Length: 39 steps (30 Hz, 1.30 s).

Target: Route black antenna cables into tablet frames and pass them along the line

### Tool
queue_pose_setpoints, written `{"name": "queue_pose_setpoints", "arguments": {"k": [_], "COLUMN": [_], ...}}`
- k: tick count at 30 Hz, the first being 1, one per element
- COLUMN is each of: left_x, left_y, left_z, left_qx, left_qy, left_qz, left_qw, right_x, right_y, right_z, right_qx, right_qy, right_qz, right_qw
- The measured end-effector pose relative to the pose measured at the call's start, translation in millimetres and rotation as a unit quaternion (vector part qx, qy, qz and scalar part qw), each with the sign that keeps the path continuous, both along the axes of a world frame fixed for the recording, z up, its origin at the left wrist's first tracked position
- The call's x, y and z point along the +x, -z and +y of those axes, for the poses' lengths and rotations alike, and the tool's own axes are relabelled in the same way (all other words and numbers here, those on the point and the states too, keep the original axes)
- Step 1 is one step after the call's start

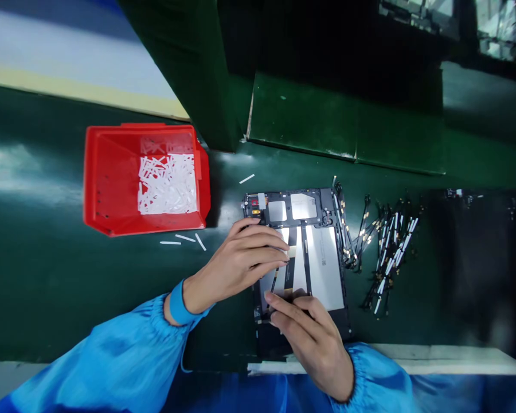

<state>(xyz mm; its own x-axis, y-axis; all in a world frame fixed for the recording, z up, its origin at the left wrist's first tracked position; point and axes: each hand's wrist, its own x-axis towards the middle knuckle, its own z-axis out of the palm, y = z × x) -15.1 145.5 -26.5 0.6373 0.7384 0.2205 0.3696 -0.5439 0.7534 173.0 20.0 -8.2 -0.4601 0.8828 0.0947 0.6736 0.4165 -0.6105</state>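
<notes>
An opened tablet (333, 269) with silver battery panels and dark flex strips lies in front of me. My left hand (245, 252) rests over its left side, fingers stretched out and pointing right; whatever lies under them is hidden. Lower down, the thumb and fingers of my right hand (312, 332) are pinched together at the lower end of a thin black flex cable (274, 282). That cable runs up along the tablet's left part toward my left fingers. Beside the tablet's right edge lie bunches of similar black cables (391, 249), some with white strips on them.
A red bin (112, 229) at left holds many small white strips (167, 183). Loose white strips (184, 237) lie before it, and another single strip (246, 179) sits above the tablet. A green raised ledge (309, 120) stands behind. Dark panels (473, 258) lie at right.
</notes>
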Motion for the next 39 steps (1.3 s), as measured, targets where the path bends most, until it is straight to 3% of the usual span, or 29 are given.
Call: {"name": "queue_pose_setpoints", "arguments": {"k": [24, 28, 34, 39], "left_x": [2.5, 4.9, -4.9, -31.8], "left_y": [-3.5, -2.4, 0.7, -1.4], "left_z": [-1.7, -4.8, -21.1, -50.7], "left_qx": [-0.022, 0.011, 0.121, 0.130], "left_qy": [-0.019, -0.038, -0.114, -0.016], "left_qz": [0.005, 0.017, 0.038, 0.173], "left_qw": [1.000, 0.999, 0.985, 0.976], "right_x": [-1.1, -0.6, -1.5, -3.6], "right_y": [-2.8, -2.0, -2.8, -13.3], "right_z": [1.2, 0.7, 0.9, 11.5], "right_qx": [-0.004, -0.001, 0.018, 0.031], "right_qy": [0.006, 0.011, 0.000, 0.004], "right_qz": [-0.011, -0.010, -0.025, -0.034], "right_qw": [1.000, 1.000, 1.000, 0.999]}}
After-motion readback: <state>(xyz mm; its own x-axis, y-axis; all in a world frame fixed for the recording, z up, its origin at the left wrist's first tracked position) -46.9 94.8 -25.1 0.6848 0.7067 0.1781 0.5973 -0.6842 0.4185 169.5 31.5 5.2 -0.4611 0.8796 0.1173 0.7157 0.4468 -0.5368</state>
